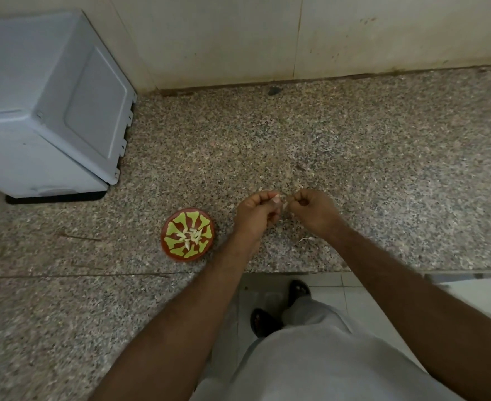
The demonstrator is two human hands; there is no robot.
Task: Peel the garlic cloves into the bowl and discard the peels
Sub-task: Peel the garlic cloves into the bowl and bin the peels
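- Left hand [255, 211] and right hand [313, 211]: raised together above the granite counter [354, 157], fingers curled, both pinching 1 garlic clove [281, 201] between them.
- Bowl [188, 234]: red and green, left of the hands, holding peeled cloves [190, 236].
- Peel scrap [306, 239]: on the counter below the right hand.

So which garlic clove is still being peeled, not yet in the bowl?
The garlic clove pinched between the left hand and right hand above the counter; the peeled cloves already lie in the red-and-green bowl.
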